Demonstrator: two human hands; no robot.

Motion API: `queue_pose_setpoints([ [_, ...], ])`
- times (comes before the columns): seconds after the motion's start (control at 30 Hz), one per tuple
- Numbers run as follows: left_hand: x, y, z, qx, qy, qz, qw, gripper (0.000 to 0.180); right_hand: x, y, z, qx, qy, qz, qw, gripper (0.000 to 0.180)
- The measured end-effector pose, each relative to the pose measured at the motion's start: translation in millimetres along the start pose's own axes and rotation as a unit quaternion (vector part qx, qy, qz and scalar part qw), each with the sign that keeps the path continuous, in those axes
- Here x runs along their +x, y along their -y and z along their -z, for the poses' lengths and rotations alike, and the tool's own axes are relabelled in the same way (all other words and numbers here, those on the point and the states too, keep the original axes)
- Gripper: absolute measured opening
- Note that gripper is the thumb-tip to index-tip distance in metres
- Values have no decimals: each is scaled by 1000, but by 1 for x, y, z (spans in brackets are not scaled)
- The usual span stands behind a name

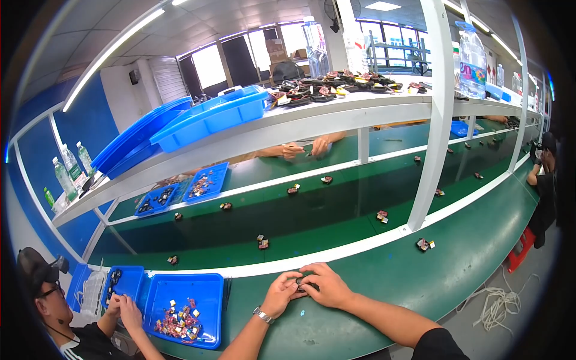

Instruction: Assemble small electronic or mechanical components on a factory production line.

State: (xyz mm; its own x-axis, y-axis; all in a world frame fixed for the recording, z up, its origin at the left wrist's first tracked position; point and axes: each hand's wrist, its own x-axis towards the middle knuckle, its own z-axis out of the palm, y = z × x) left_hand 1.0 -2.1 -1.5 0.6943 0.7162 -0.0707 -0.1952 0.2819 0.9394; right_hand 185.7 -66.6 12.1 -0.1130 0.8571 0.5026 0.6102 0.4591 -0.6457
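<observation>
My left hand (281, 293) and my right hand (326, 284) meet on the green bench near the white strip, both closed around a small dark part (299, 281) held between the fingertips. A watch sits on my left wrist. A tiny pale piece (302, 312) lies on the bench just below my hands. To my left a blue tray (211, 288) holds several small red and yellow parts.
A dark green conveyor belt (336, 216) carries several small dark parts. A person at lower left works at blue trays (129, 279). Another person's hands (306, 147) work across the belt. Stacked blue bins (204, 117) and bottles sit on the white shelf. White cord (498, 303) lies on the floor.
</observation>
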Motion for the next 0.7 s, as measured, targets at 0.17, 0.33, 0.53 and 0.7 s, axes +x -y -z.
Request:
queue_pose_setpoints([
  [0.17,0,3,5,-24,8,-15,1000,27,-1,5,-6,-7,-55,17,998,13],
  [0.33,0,4,6,-31,11,-14,999,27,-3,8,-5,28,-40,-6,999,13],
  [0.53,1,4,5,-32,7,-13,999,26,-6,3,-12,25,-65,-12,998,13],
  [0.7,-1,3,8,-31,4,-15,999,26,-5,3,-16,42,-78,-14,996,14],
])
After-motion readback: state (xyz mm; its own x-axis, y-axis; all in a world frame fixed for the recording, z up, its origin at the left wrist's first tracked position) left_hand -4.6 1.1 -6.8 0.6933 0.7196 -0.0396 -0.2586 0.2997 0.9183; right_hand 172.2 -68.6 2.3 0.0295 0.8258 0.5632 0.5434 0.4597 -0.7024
